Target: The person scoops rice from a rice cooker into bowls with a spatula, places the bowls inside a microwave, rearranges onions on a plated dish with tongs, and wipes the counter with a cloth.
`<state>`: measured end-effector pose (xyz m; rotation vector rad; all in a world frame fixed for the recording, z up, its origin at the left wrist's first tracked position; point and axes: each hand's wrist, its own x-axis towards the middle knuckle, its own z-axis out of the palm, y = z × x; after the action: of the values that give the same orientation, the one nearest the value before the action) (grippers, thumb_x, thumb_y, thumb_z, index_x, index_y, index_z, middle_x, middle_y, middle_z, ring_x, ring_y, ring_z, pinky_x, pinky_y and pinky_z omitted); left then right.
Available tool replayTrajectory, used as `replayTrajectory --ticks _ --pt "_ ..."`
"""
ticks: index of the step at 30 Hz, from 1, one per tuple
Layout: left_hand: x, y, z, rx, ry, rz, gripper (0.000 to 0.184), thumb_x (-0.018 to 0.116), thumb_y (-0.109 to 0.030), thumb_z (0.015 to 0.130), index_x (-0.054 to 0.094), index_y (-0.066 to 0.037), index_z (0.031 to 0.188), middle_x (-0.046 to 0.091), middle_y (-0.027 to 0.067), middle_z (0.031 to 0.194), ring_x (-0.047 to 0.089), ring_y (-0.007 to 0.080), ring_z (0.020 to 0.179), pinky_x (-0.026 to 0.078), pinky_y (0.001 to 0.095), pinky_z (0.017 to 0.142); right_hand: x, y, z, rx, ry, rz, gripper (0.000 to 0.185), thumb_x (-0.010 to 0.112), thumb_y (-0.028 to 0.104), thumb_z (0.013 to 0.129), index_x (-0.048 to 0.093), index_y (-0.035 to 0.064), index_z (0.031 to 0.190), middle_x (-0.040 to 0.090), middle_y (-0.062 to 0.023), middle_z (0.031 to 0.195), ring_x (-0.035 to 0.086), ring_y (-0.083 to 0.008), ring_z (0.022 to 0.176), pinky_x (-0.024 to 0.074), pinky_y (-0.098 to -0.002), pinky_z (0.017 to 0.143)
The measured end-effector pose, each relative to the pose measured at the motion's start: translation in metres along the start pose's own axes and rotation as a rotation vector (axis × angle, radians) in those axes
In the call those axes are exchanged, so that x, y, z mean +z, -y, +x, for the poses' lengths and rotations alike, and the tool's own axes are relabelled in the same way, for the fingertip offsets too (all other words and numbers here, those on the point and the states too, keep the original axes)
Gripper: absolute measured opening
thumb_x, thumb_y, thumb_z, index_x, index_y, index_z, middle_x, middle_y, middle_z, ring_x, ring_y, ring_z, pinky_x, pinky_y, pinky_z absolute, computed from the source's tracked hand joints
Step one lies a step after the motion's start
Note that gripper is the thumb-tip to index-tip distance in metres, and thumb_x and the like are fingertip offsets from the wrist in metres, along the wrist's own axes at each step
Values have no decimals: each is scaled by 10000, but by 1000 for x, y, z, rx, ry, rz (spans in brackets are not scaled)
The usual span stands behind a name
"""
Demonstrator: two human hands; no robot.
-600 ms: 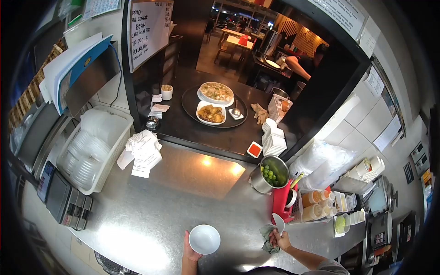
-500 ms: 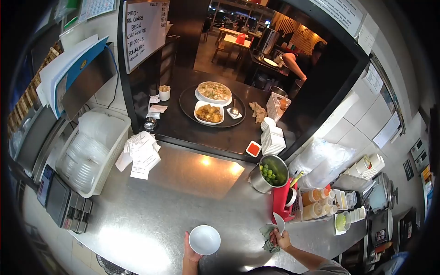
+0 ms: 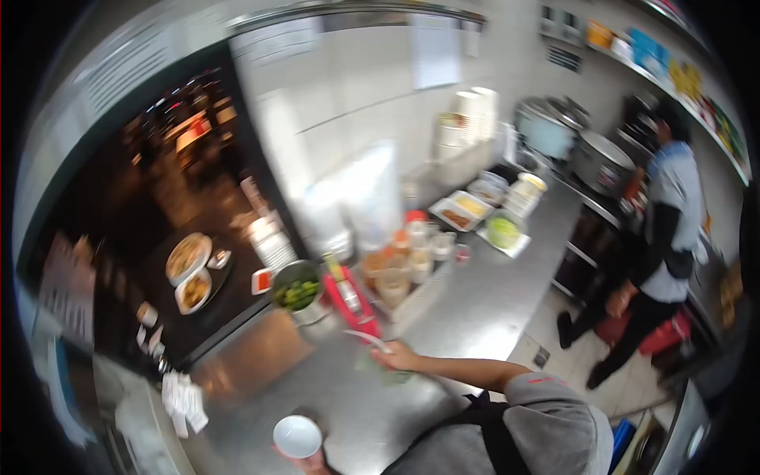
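Observation:
A white bowl [image 3: 298, 437] at the bottom of the view rests in my left hand [image 3: 313, 462], whose fingers are mostly hidden beneath it. My right hand [image 3: 398, 357] grips a white spoon [image 3: 367, 340] above the steel counter. Under that hand lies a greenish cloth [image 3: 383, 370], blurred. Just beyond stand a red holder [image 3: 351, 305] and a steel pot of green fruit [image 3: 298, 293].
Squeeze bottles [image 3: 393, 283] and food trays [image 3: 461, 210] line the steel counter [image 3: 475, 317]. Two dishes of food [image 3: 188, 257] sit in the serving window. A co-worker [image 3: 669, 229] stands at the right near large pots [image 3: 599, 162].
The view has swung to the right and blurred, bringing the co-worker and large pots into sight. My hands still hold the bowl and the spoon.

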<state>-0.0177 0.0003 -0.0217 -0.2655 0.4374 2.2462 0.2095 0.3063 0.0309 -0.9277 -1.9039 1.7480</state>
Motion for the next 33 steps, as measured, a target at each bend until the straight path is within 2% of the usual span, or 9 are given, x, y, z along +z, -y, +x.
replayTrajectory --ticks 4,7,12,15,19,25,26,29,33 --pt "44 35 -40 23 323 347 828 575 -647 702 275 -259 1369 311 113 1392 363 378 1220 404 642 851 -24 10 -32 -196 174 69 267 490 235 905 590 41 1059 624 -59 782 589 -131 614 475 -290 565" --pt "106 133 -41 -177 544 300 885 636 -595 663 231 -270 1380 247 131 1405 323 400 1232 403 647 851 -97 27 -82 -786 -12 -132 316 509 195 855 559 67 1139 646 -129 810 627 -276 692 494 -373 653" --pt "195 331 -50 -840 878 -22 1012 737 -508 599 158 -289 1399 142 160 1428 258 437 1252 401 655 851 -285 -4 -187 -303 -200 -486 290 533 101 776 568 66 1062 625 -170 892 601 -361 795 479 -416 716" --pt "242 453 -71 -1131 959 -181 1103 798 -456 560 114 -300 1411 78 178 1441 218 459 1264 400 661 850 -376 -29 -260 -15 -672 -582 260 579 167 799 524 77 1037 614 -184 794 598 -371 716 470 -429 638" --pt "283 578 -100 -1353 930 -322 1290 812 -555 473 7 -226 1425 81 328 1398 201 579 1219 392 680 828 -456 -31 -345 180 -1138 -495 264 568 204 842 462 60 1037 570 -169 661 562 -358 565 420 -418 522" --pt "314 668 -112 -1697 654 -353 1324 759 -657 456 -6 -183 1427 113 362 1375 298 574 1171 437 657 769 -537 -21 -384 32 -1312 -463 179 527 184 877 502 7 880 503 -126 635 504 -251 527 393 -349 508" --pt "324 676 -115 -1700 617 -307 1309 634 -783 479 29 -111 1426 225 393 1318 363 568 1126 459 638 725 -552 -12 -385 82 -1245 -310 181 493 168 898 525 -8 867 510 -114 688 521 -212 583 401 -320 531" --pt "324 711 -96 -1599 666 -167 1326 499 -869 477 88 -13 1403 350 416 1207 418 554 1075 455 629 721 -611 10 -370 -34 -1224 -355 194 477 160 898 546 3 991 530 -177 777 539 -349 719 417 -403 649" --pt "329 759 -72 -1511 698 -117 1341 448 -897 489 122 44 1388 393 462 1126 493 556 969 439 614 735 -693 47 -340 -108 -1177 -574 209 491 140 893 540 -1 1038 565 -168 798 565 -322 713 434 -378 643"
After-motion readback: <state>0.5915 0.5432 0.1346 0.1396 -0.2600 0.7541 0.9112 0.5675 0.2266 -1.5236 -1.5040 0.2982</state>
